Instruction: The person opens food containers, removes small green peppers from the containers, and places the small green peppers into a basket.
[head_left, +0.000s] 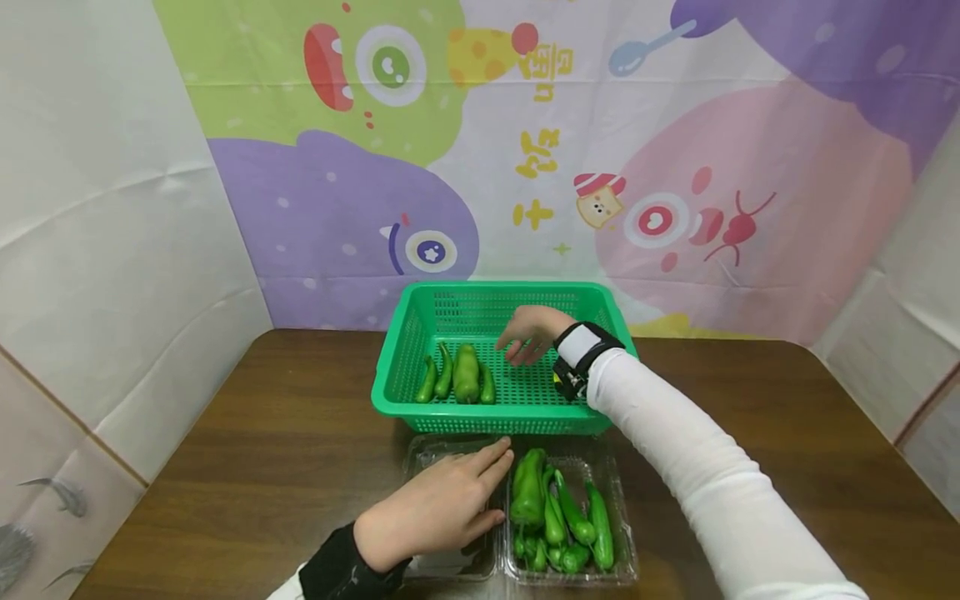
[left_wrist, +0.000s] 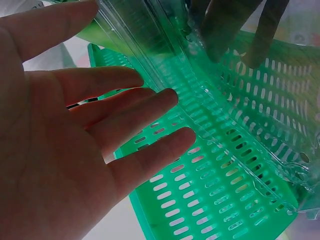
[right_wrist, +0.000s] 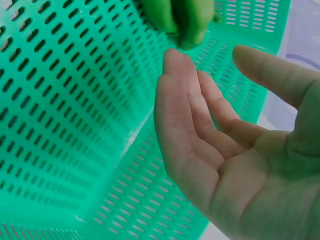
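Observation:
My right hand (head_left: 534,332) hangs inside the green plastic basket (head_left: 487,410), its fingers loosely bent. Nothing is in that hand (right_wrist: 225,145) in the right wrist view. To its left, several green peppers (head_left: 467,377) lie side by side on the basket floor. My left hand (head_left: 438,507) is over the lid half of a clear plastic clamshell box (head_left: 628,557), fingers fairly straight, fingertips near the middle fold. The left wrist view shows this hand (left_wrist: 100,125) holding nothing; whether it touches the plastic, I cannot tell. More green peppers (head_left: 573,510) fill the right half of the box.
A brown wooden table (head_left: 247,467) carries the basket and, in front of it, the clamshell box. Behind the basket hangs a cloth (head_left: 352,208) printed with cartoon figures. Pale sheets (head_left: 97,167) cover the sides.

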